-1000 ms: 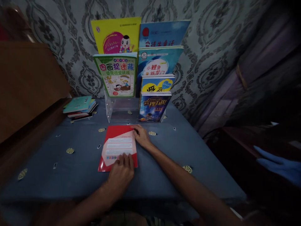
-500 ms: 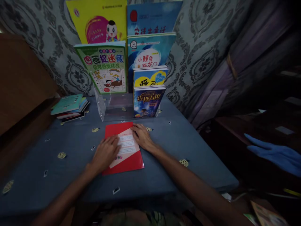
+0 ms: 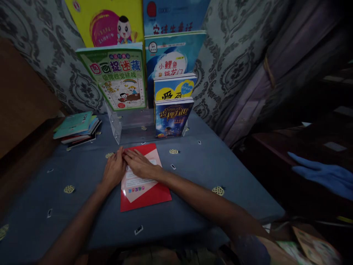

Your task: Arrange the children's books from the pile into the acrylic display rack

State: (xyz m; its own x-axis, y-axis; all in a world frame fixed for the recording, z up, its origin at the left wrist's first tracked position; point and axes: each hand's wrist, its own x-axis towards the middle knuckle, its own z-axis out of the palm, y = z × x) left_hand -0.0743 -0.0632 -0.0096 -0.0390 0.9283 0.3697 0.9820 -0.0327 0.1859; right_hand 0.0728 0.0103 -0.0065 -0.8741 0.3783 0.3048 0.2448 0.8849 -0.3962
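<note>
A red booklet (image 3: 154, 197) with a pale printed panel lies flat on the blue patterned tablecloth (image 3: 193, 206). My left hand (image 3: 114, 167) is at its upper left edge, with the fingertips close together at the corner. Across the upper part of the booklet rests my right hand (image 3: 139, 163), palm down, its fingertips meeting those of my left hand at that corner. Whether either hand pinches the cover there is too small to tell.
Behind the booklet, a clear acrylic rack (image 3: 132, 134) holds upright books, among them a green one (image 3: 124, 79) and a dark blue one (image 3: 172, 117). A book stack (image 3: 75, 127) lies at the left. A blue glove (image 3: 325, 175) shows at the right.
My right hand has moved left across the booklet to its upper left corner. My left hand has shifted up and left to the same corner. The view has shifted slightly.
</note>
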